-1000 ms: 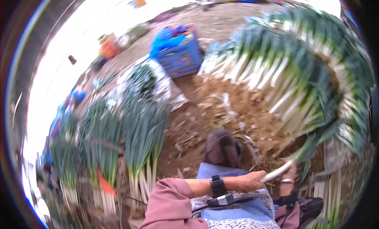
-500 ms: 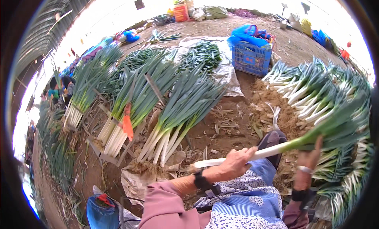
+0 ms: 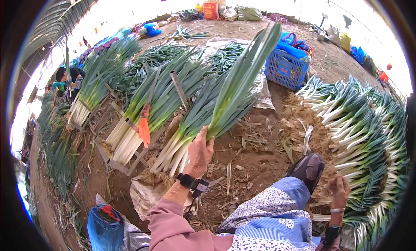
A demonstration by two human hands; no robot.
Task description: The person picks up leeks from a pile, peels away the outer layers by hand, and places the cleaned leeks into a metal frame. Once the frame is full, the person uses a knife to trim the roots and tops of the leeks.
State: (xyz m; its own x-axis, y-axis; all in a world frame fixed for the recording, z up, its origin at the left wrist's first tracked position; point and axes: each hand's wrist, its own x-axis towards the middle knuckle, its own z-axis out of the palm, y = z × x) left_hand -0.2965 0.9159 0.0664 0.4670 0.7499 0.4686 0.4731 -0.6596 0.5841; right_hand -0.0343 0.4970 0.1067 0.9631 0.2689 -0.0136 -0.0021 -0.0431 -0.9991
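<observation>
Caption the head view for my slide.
Left hand grips a leek near piled leeks; right hand beside leek rows.

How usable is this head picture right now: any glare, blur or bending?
Head view: glare washes the backdrop along the top to white; head view: the fisheye bows the grey ribbed roof at upper left, with black vignetting at the corners; head view: the bare left hand and the long green leek it grips look fairly sharp, while the bare right hand looks slightly softer.
</observation>
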